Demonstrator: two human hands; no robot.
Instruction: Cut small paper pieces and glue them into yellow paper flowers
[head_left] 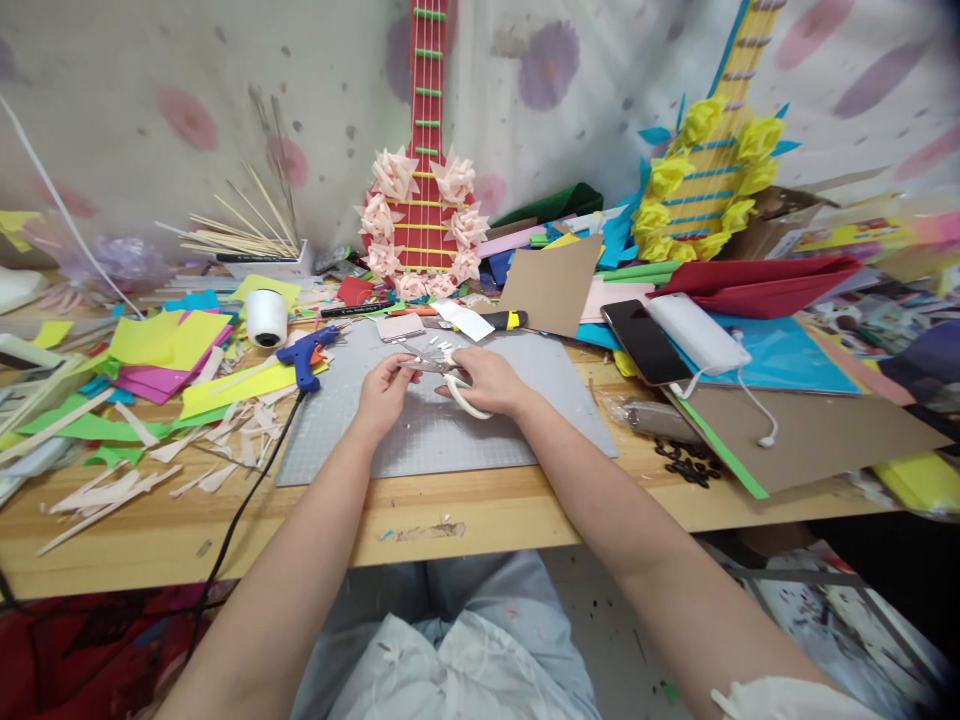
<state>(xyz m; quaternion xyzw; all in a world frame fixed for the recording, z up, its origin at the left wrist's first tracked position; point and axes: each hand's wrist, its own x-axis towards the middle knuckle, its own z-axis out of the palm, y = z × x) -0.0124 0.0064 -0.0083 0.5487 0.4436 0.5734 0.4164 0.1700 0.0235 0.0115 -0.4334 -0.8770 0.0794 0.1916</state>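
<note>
A small pale strip (415, 364) was pinched in the left hand (386, 392), held just above the grey cutting mat (420, 440) at the middle of the wooden surface (480, 515). The right hand (487, 382) had its fingers clenched through the white loops of a pair of scissors (459, 385), whose blades pointed left toward the strip; whether they were parted could not be told. To cut well, the piece probably needed to sit deep between the blades, with the left fingers clear of the cutting line and the strip held taut rather than bent. Turning the strip instead of the scissors would likely have kept the edge clean.

Just left of the mat lay a blue glue gun (304, 358), its black cord trailing off the edge. Beyond the hands lay a utility knife (501, 320), and a red cardboard guitar (426, 170) leaned against the wall.
</note>
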